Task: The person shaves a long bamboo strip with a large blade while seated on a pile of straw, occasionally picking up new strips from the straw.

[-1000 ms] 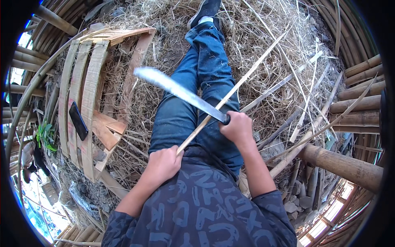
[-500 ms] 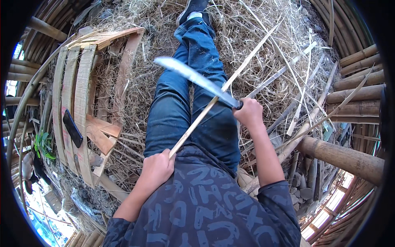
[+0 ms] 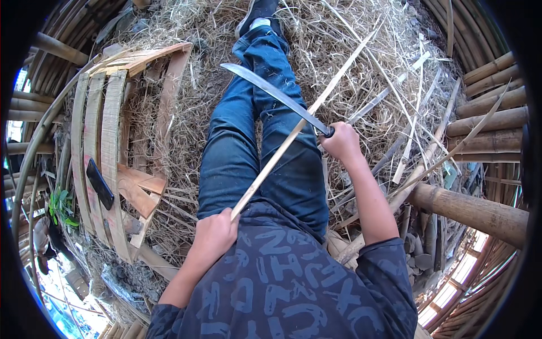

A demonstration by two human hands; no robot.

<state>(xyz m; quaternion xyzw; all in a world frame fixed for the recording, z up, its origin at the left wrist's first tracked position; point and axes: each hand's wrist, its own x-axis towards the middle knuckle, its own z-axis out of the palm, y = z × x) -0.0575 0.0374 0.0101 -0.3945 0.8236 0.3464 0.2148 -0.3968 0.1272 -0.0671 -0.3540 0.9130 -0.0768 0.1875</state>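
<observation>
Right hand [image 3: 340, 141] gripping curved knife [image 3: 271, 96], left hand [image 3: 214, 234] clasping bamboo strip [image 3: 305, 118]

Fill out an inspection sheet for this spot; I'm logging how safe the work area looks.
Surface: straw-covered ground, uneven.
Job's things: long bamboo strip crossing the lap; curved knife laid across it.
Clutter: loose bamboo splints; dark flat object on wooden slats.
Hands: left hand grips the strip's near end; right hand grips the knife handle.
Cables: nothing seen.
Surroundings: bamboo poles, stacked at right.
</observation>
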